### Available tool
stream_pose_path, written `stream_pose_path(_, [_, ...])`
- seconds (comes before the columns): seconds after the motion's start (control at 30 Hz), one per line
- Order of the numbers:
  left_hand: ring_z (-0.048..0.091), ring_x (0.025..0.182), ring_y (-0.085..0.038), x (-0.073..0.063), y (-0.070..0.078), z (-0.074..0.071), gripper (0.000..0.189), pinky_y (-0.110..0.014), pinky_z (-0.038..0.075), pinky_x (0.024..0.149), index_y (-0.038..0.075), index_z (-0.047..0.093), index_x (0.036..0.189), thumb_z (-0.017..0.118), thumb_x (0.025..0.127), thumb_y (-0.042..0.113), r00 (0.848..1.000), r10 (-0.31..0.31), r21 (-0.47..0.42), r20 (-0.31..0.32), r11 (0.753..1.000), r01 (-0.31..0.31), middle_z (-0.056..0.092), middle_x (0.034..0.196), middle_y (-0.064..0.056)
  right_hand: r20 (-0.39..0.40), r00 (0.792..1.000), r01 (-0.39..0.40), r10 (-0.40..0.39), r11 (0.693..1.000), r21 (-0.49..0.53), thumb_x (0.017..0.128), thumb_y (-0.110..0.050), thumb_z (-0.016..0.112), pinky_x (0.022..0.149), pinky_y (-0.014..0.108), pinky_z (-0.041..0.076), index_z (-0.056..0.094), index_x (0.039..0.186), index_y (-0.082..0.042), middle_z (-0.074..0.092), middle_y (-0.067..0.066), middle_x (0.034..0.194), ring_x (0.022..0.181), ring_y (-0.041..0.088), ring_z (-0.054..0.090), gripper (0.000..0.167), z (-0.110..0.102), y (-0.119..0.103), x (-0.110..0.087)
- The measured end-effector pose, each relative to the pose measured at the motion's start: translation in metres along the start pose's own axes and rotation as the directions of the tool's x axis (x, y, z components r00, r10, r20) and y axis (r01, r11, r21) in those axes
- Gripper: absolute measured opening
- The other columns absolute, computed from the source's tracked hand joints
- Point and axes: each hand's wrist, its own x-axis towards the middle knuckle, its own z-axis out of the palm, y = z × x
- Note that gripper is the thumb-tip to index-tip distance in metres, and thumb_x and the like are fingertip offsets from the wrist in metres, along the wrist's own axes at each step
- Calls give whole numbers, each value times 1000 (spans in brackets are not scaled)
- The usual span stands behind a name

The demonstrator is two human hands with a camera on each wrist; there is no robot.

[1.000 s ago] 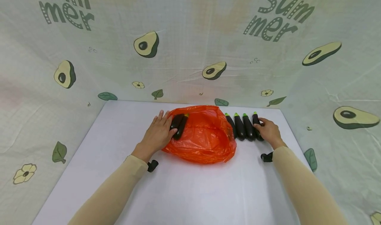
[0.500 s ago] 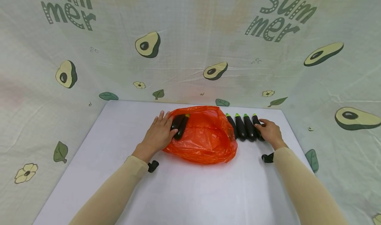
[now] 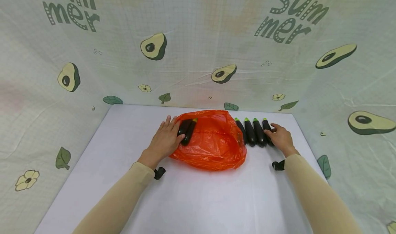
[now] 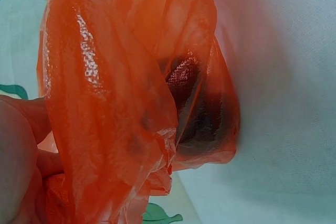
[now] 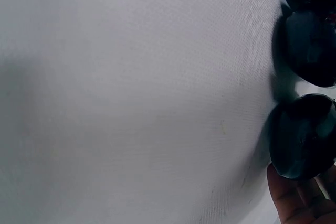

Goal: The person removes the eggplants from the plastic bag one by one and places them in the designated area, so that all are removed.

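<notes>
An orange-red plastic bag (image 3: pixel 213 141) lies on the white table, its mouth spread wide. Two dark eggplants (image 3: pixel 190 132) lie in its left part; in the left wrist view their dark shapes (image 4: pixel 199 114) show through the film. My left hand (image 3: pixel 164 137) rests on the bag's left edge with fingers straight and spread, its thumb against the eggplants. To the right of the bag, several dark eggplants (image 3: pixel 250 132) with bright green caps lie side by side. My right hand (image 3: pixel 280 137) grips the rightmost eggplant (image 3: pixel 266 125); in the right wrist view its fingers (image 5: pixel 294 200) touch that eggplant's rounded end.
A pale cloth backdrop (image 3: pixel 185 89) with printed avocados and leaves rises behind and beside the table (image 3: pixel 201 199). Black wrist-camera mounts (image 3: pixel 160 173) hang under both wrists, close above the table surface.
Both hands, the bag and the eggplants stay nearly in place. The whole head view has shifted slightly. The rightmost eggplant looks a little straighter against its neighbours.
</notes>
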Motion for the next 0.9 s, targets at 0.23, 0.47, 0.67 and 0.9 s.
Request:
stream_pose_path(0.23, [10,164,-39,-1,1,-1,74,-55,15,132,-1,31,164,54,109,43,1000,-7,-3,7,1000,7,22,175,-18,-9,1000,-4,4,1000,-7,107,-42,54,107,67,45,38,157,8,56,36,143,128,58,53,72,1,2,-1])
stream_pose_path(0.47, [10,164,-39,-1,2,-1,74,-55,14,132,0,31,164,55,109,43,1000,-9,-5,10,1000,9,22,175,-18,-31,1000,4,-4,1000,1,105,-34,57,106,67,45,40,156,9,58,36,141,128,58,54,68,3,4,-1])
stream_pose_path(0.67, [9,164,-38,-1,2,0,74,-54,13,132,1,30,165,54,109,44,1000,-21,-3,17,1000,21,21,175,-16,-45,999,-5,5,1000,13,106,-36,56,108,66,44,38,157,8,56,37,144,130,55,55,69,5,4,-2])
stream_pose_path(0.9, [9,164,-38,-1,3,0,75,-55,14,132,1,30,165,54,109,45,1000,-24,-8,12,1000,24,21,175,-17,-104,995,13,-9,999,41,106,-35,59,111,66,43,36,159,5,52,36,148,132,53,54,70,5,-2,-7])
